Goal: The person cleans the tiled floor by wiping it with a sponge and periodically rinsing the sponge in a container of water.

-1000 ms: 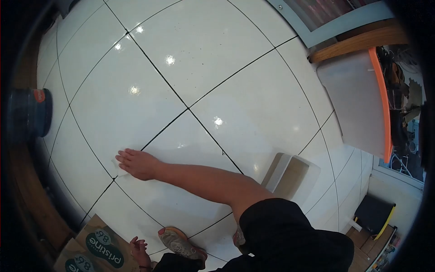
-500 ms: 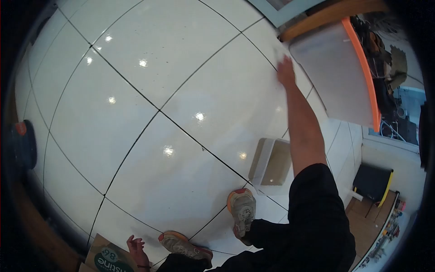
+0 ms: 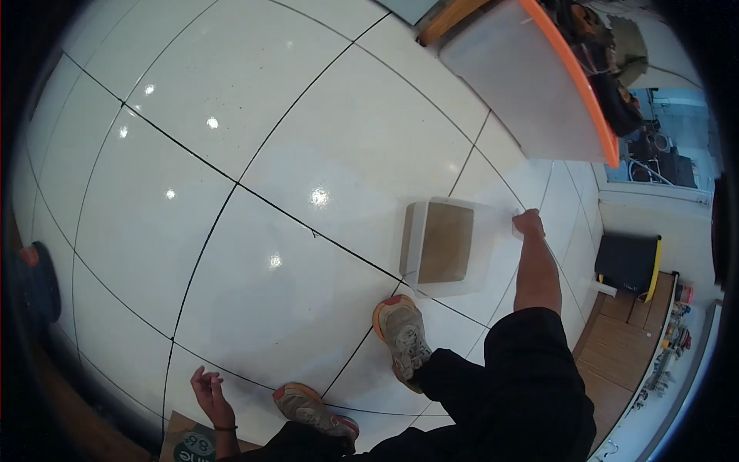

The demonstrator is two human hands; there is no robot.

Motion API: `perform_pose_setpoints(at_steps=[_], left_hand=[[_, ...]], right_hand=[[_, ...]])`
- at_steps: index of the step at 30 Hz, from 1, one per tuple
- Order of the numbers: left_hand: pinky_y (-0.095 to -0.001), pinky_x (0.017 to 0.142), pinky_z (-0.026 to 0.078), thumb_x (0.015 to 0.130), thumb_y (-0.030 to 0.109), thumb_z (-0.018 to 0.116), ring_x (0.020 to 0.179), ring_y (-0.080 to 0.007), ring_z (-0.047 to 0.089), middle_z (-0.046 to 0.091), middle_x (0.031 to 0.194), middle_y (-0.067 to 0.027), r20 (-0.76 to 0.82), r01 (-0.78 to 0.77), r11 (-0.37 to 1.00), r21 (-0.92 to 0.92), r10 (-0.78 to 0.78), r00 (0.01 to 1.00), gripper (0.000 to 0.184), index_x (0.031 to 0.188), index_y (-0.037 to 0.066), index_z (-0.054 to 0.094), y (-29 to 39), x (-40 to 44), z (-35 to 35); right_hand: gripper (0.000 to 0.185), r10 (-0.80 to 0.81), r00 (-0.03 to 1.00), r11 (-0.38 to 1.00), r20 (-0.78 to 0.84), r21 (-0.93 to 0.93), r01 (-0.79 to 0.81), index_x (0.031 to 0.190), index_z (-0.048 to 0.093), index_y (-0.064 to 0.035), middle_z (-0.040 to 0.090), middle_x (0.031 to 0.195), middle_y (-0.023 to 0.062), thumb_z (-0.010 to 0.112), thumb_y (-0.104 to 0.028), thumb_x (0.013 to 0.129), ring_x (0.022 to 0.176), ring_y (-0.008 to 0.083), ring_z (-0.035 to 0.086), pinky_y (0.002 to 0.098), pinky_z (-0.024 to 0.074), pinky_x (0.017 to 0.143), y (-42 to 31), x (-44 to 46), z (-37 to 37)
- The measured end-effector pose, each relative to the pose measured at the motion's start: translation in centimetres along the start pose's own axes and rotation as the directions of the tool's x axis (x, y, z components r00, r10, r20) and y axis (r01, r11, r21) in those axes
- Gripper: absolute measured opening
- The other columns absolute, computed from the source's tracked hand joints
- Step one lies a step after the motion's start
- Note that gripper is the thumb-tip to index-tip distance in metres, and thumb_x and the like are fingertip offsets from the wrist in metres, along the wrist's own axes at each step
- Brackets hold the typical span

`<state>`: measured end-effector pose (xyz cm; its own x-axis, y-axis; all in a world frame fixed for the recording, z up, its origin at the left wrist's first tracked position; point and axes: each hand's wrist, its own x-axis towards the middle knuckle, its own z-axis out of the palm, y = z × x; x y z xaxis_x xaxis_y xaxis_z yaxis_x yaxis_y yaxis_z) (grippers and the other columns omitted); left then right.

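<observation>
My right hand (image 3: 529,223) is low over the white tiled floor, to the right of a clear plastic container (image 3: 416,239). Its fingers are curled closed, with something pale at the fingertips that I cannot make out against the tiles. Murky brownish liquid (image 3: 449,242) appears inside the container. My left hand (image 3: 209,393) hangs at the lower left with fingers loosely apart and nothing in it. Below that hand, a brown cardboard box (image 3: 178,435) is partly in view.
A large translucent bin with an orange rim (image 3: 573,73) stands at the upper right, dark items above it. My two shoes (image 3: 404,339) are near the container. A blue bottle-like object (image 3: 40,281) is at the far left. A black and yellow item (image 3: 627,262) sits by the right wall.
My right hand has moved from beside the orange-rimmed bin down to the right of the container. My left hand has shifted slightly left and up. The whole view has also shifted.
</observation>
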<state>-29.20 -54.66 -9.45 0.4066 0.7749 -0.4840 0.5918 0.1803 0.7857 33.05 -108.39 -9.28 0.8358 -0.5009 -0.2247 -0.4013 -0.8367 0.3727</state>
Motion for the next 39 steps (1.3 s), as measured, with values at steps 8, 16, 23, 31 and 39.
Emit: perform_pose_setpoints(at_steps=[8,16,23,31,39], left_hand=[[-0.0311,0.085,0.047,0.096,0.010,0.052,0.091,-0.0144,0.055,0.058,0.099,-0.0072,0.024,-0.181,0.969,-0.170,0.188,0.982,0.037,0.131,0.001,0.044,5.7,8.4,4.7],[-0.0281,0.079,0.046,0.096,0.013,0.053,0.088,-0.0137,0.057,0.060,0.098,-0.0060,-0.092,-0.349,0.910,-0.225,0.336,0.937,0.036,0.130,0.003,0.045,8.8,7.8,2.1],[-0.0277,0.078,0.046,0.096,0.013,0.053,0.086,-0.0133,0.058,0.062,0.100,-0.0057,-0.168,-0.236,0.971,0.043,0.240,0.956,0.039,0.133,0.004,0.045,7.1,-2.2,-3.4],[-0.0312,0.090,0.044,0.098,0.012,0.050,0.098,-0.0173,0.052,0.055,0.109,-0.0089,-0.068,-0.439,0.736,0.515,0.546,0.835,0.044,0.139,0.003,0.041,25.6,-14.2,-8.9],[-0.0378,0.095,0.041,0.093,0.039,0.057,0.101,-0.0217,0.055,0.058,0.113,-0.0134,0.220,-0.462,0.603,0.651,0.432,0.875,0.072,0.146,-0.001,0.030,32.6,-23.9,1.2]], right_hand=[[0.062,-0.751,0.530,0.176,0.393,0.893,-0.414,0.136,0.042,0.0020,0.054,0.129,0.0224,0.040,-0.023,0.079,0.107,0.0395,0.060,0.0480,0.0477,0.093,-1.6,-8.6,-20.3],[0.063,-0.939,0.172,0.232,0.297,0.919,-0.317,0.143,0.040,-0.0067,0.055,0.130,0.0212,0.037,-0.023,0.082,0.110,0.0353,0.060,0.0418,0.0495,0.090,-2.2,-18.1,-19.9],[0.060,-0.922,0.196,0.280,0.334,0.225,0.933,0.145,0.037,-0.0113,0.053,0.130,0.0209,0.042,-0.032,0.090,0.121,0.0338,0.050,0.0444,0.0393,0.100,-7.0,-19.2,-4.5],[0.069,-0.997,0.031,0.013,0.074,-0.232,0.973,0.150,0.027,-0.0248,0.031,0.148,0.0205,0.057,-0.040,0.089,0.133,0.0397,0.036,0.0640,0.0322,0.099,-6.2,-18.4,4.5],[0.054,-0.994,-0.010,0.065,0.110,0.649,0.758,0.145,0.039,-0.0233,0.045,0.137,0.0128,0.052,-0.034,0.094,0.118,0.0302,0.052,0.0520,0.0442,0.093,-7.9,-15.2,2.7]])
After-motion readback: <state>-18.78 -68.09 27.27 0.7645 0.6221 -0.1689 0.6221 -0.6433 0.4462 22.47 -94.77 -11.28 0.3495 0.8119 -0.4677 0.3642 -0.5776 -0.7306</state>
